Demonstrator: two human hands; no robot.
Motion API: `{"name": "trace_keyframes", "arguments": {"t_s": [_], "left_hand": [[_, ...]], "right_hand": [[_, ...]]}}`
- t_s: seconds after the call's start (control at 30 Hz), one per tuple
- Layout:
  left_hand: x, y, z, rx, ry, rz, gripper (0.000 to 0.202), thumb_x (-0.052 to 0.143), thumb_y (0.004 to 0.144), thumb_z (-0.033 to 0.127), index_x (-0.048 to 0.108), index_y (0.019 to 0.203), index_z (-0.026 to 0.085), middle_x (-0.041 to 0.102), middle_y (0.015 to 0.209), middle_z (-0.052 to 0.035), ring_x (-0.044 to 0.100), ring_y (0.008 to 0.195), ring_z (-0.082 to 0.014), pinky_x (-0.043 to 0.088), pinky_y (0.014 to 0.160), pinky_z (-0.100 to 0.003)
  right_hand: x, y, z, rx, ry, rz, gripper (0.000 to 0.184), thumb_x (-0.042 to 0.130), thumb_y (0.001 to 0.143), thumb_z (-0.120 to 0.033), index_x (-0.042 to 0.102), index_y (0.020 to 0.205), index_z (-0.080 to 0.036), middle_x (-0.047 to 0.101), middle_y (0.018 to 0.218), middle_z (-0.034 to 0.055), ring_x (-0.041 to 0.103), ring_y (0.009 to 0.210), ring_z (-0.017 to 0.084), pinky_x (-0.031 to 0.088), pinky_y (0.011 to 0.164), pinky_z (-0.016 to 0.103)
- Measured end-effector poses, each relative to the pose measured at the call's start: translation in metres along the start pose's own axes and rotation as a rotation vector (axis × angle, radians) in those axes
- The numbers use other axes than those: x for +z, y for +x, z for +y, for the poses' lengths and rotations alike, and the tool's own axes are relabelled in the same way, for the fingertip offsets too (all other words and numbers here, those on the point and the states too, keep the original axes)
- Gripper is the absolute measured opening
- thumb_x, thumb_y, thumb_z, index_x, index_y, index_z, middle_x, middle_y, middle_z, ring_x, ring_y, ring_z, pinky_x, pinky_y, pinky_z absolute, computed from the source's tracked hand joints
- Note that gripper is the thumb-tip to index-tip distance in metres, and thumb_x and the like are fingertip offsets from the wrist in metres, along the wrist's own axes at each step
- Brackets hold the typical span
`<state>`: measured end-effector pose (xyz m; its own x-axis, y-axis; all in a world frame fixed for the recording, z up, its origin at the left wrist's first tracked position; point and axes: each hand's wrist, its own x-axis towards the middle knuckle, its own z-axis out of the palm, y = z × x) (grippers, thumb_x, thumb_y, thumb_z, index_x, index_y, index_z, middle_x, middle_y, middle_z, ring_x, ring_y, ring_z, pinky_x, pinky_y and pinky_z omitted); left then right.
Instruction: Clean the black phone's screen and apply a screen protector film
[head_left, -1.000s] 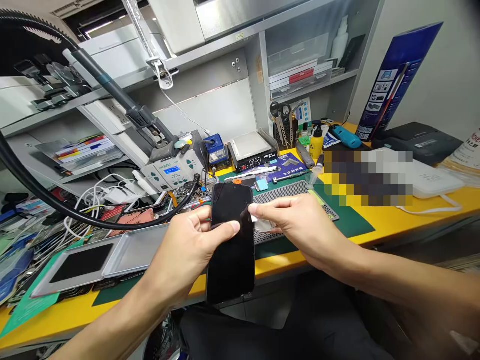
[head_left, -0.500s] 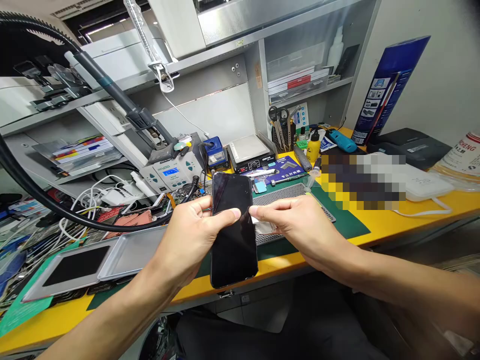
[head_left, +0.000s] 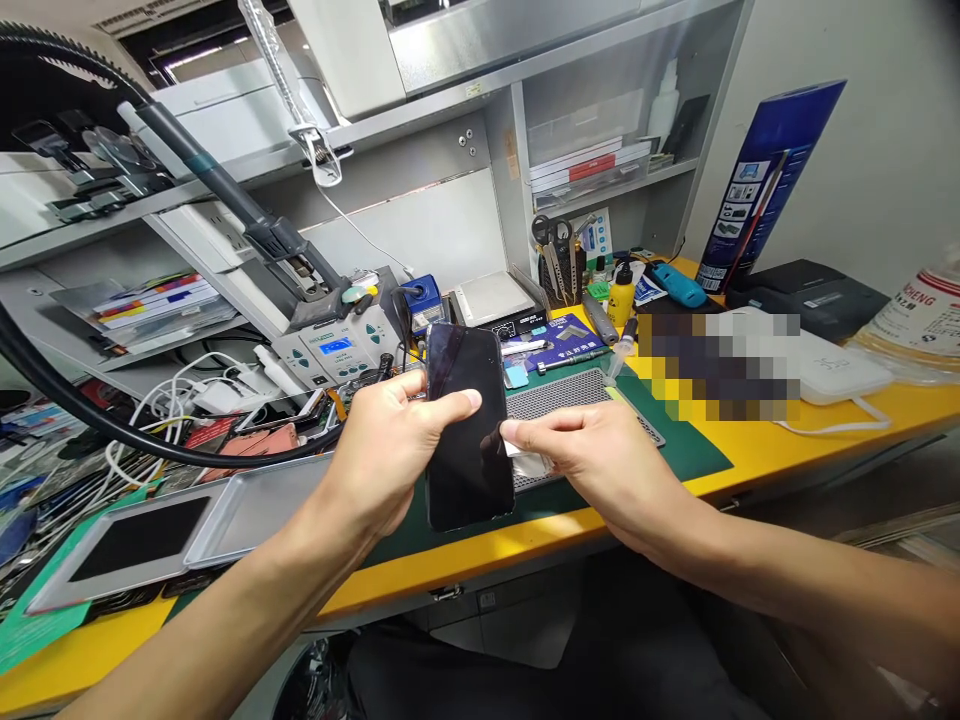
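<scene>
My left hand [head_left: 390, 450] grips a black smartphone [head_left: 466, 430] by its left edge, thumb across the dark screen, holding it upright above the yellow bench. My right hand [head_left: 592, 455] is closed in a pinch on a small white wipe [head_left: 529, 462] and presses it against the phone's right edge. Both forearms reach in from below.
A perforated metal plate [head_left: 570, 390] lies on a green mat [head_left: 675, 445] behind my hands. A soldering station [head_left: 337, 345], heating plate [head_left: 491, 297], tool holder with scissors [head_left: 559, 255] and yellow bottle [head_left: 621, 290] stand behind. Two grey trays [head_left: 247, 505] and cable clutter fill the left; a blue box [head_left: 765, 180] leans at right.
The phone has risen and moved further over the bench. My right hand's wipe slid down along the phone's right edge. The camera tilted slightly.
</scene>
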<state>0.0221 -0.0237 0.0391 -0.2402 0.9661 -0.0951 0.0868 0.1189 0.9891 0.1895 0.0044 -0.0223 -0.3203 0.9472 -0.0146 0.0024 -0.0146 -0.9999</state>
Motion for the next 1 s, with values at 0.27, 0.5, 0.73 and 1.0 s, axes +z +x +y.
{"name": "trace_keyframes", "arguments": {"t_s": [0.27,0.5,0.73,1.0], "left_hand": [[0.006,0.007,0.0,0.035,-0.036,0.017,0.029,0.082,0.07,0.026,0.069,0.092,0.013,0.076,0.089,-0.0078,0.071,0.072,-0.0213,0.057,0.066,-0.033],[0.015,0.008,0.001,0.149,0.021,0.113,0.02,0.083,0.07,0.021,0.063,0.073,0.017,0.063,0.06,0.0069,0.056,0.052,-0.0091,0.044,0.051,-0.02],[0.023,0.006,0.004,0.17,0.013,0.169,0.014,0.082,0.069,0.018,0.071,0.077,0.016,0.067,0.064,0.0054,0.058,0.052,-0.0104,0.048,0.052,-0.021],[0.022,0.013,-0.009,0.302,0.055,0.227,0.021,0.08,0.074,0.032,0.071,0.083,0.016,0.072,0.077,0.0004,0.06,0.063,-0.0133,0.047,0.055,-0.022]], "right_hand": [[0.002,-0.008,0.007,0.084,0.029,0.047,0.033,0.08,0.077,-0.047,0.083,0.08,-0.014,0.074,0.082,0.0071,0.064,0.078,0.021,0.045,0.066,0.026],[0.003,-0.012,0.023,0.148,0.109,0.054,0.04,0.082,0.075,-0.052,0.082,0.08,-0.012,0.073,0.082,0.0079,0.06,0.073,0.018,0.044,0.066,0.026],[0.008,-0.013,0.028,0.204,0.288,0.047,0.045,0.085,0.072,-0.053,0.079,0.082,-0.01,0.073,0.092,0.0119,0.065,0.085,0.024,0.054,0.077,0.031],[0.017,-0.013,0.022,0.252,0.531,0.094,0.037,0.089,0.07,-0.045,0.078,0.082,-0.011,0.07,0.091,0.0077,0.066,0.087,0.02,0.061,0.088,0.033]]}}
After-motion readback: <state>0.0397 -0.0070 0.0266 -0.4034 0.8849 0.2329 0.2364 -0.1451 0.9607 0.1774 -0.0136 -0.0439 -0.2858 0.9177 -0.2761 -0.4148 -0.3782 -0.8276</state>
